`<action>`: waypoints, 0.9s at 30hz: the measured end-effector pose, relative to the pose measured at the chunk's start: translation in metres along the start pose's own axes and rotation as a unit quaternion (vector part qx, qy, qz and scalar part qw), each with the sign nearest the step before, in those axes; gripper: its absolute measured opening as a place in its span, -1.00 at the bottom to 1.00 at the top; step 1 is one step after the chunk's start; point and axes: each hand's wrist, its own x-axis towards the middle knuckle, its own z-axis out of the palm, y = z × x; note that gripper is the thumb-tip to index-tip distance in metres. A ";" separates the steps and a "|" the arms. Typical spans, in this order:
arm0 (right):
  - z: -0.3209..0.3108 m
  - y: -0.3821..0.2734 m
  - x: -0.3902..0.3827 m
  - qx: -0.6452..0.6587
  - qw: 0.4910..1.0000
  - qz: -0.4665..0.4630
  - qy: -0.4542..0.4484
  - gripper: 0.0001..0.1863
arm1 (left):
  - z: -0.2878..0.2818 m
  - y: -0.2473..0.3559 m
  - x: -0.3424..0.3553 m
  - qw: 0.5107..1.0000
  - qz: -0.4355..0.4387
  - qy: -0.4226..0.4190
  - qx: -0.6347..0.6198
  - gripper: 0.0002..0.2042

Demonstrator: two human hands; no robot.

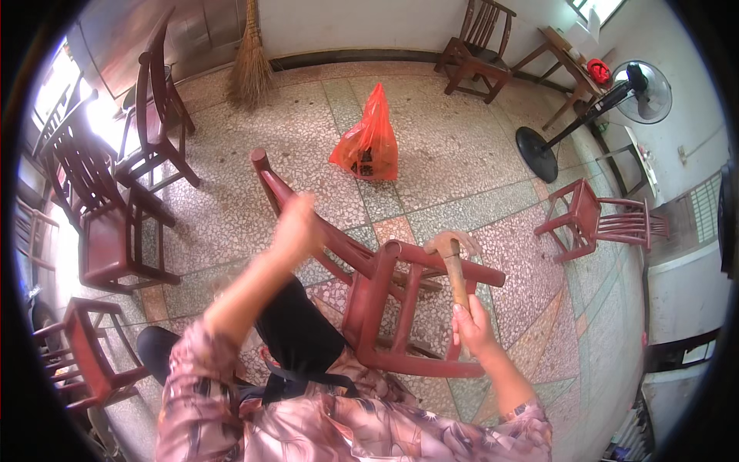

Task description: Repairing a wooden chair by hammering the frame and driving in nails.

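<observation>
A dark red wooden chair (362, 308) lies tipped over in front of me, with its legs pointing right and its back reaching away to the upper left. My left hand (299, 225) is closed around the back of that chair. In my right hand (474, 327) is a hammer (456, 277), gripped by its wooden handle. The hammer's head is up, over or beside one of the chair's legs; it is smeared by motion, and I cannot tell whether it touches the wood.
A knotted red plastic bag (373, 146) sits on the speckled stone floor beyond the chair. Upright wooden chairs (108, 246) stand at the left, a small chair (585, 212) at the right. Farther back are a broom (251, 65), a standing fan (585, 115) and a wooden table (558, 46).
</observation>
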 end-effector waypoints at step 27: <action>0.015 -0.072 0.000 -0.010 0.943 -0.300 0.148 -0.71 | 0.036 0.112 -0.172 0.897 0.318 -0.267 0.150 -0.32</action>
